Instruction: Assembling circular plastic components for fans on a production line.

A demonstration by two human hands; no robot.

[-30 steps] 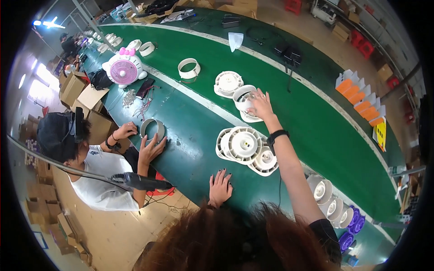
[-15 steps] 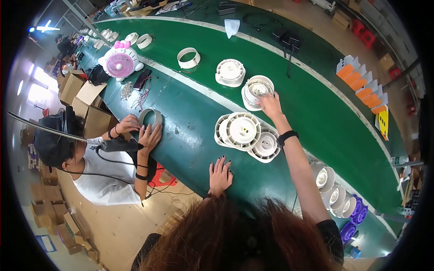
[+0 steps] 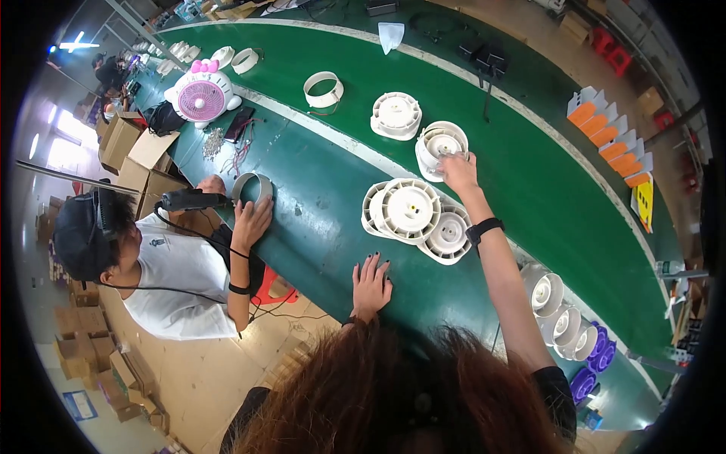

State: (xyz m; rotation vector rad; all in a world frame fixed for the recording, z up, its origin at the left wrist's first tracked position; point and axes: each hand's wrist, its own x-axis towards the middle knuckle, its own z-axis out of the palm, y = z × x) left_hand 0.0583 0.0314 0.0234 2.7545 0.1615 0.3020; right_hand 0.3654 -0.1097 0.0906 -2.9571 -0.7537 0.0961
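My right arm reaches out to a round white plastic fan housing (image 3: 445, 141) on the green belt. My right hand (image 3: 460, 171) has its fingers curled over the near side of that housing, partly hiding it. Flat on the tabletop, fingers spread, rests my left hand (image 3: 371, 287), holding nothing. Ahead of it sits a group of white ribbed round housings, with one housing (image 3: 408, 209) lying on top of the others and another housing (image 3: 448, 233) lower beside it. One more white housing (image 3: 396, 115) stands on the belt beyond.
At left a co-worker (image 3: 181, 280) holds a white ring (image 3: 253, 188) on the table (image 3: 302, 242). A white ring (image 3: 324, 90) lies on the belt (image 3: 529, 174). A pink-and-white fan (image 3: 202, 98) stands far left. White housings (image 3: 560, 328) and purple parts (image 3: 602, 349) line the right side.
The housing under my right hand and the other belt items appear slightly farther right in the picture. The co-worker's dark tool has shifted left and up. My left hand stays flat.
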